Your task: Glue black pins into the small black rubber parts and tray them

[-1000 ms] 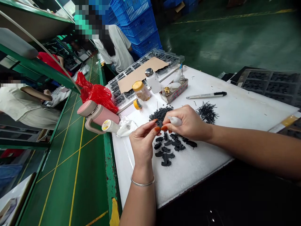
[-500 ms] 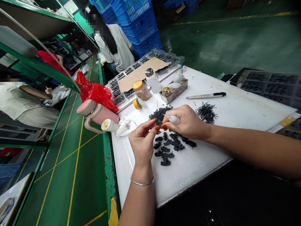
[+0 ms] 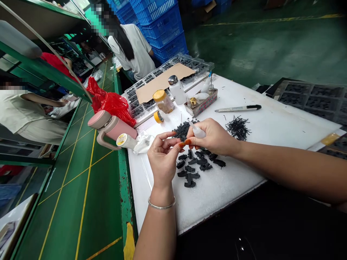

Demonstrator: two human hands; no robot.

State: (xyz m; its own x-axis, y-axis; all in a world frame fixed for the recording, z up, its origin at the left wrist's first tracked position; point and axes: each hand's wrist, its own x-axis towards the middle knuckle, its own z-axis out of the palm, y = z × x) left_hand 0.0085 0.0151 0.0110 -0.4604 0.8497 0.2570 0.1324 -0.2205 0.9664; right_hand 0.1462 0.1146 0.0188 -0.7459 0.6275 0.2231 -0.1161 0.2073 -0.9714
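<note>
My left hand [image 3: 165, 159], with a bracelet at the wrist, pinches a small black part [image 3: 183, 139], mostly hidden by the fingertips. Touching it at the thumbs, my right hand [image 3: 213, 137] holds a small white squeeze bottle [image 3: 198, 132], its thin tip pointing up and left. Below the hands several black molded parts [image 3: 189, 177] lie on the white table [image 3: 217, 195]. A heap of small black rings [image 3: 181, 129] is behind the fingers. Thin black pins [image 3: 238, 127] lie piled right of my right hand.
A pink flask [image 3: 116, 130], white jar [image 3: 126, 141], tissue [image 3: 143, 143] and red bag [image 3: 108, 103] are at left. Behind stand a yellow-lidded jar [image 3: 163, 101], pump bottle [image 3: 176, 90], small box [image 3: 202, 103] and compartment tray [image 3: 135, 97]. A pen [image 3: 238, 108] lies right. Other people sit beyond.
The fingers of my left hand have spread slightly around the part. The squeeze bottle in my right hand has tilted more upright. The view has shifted slightly.
</note>
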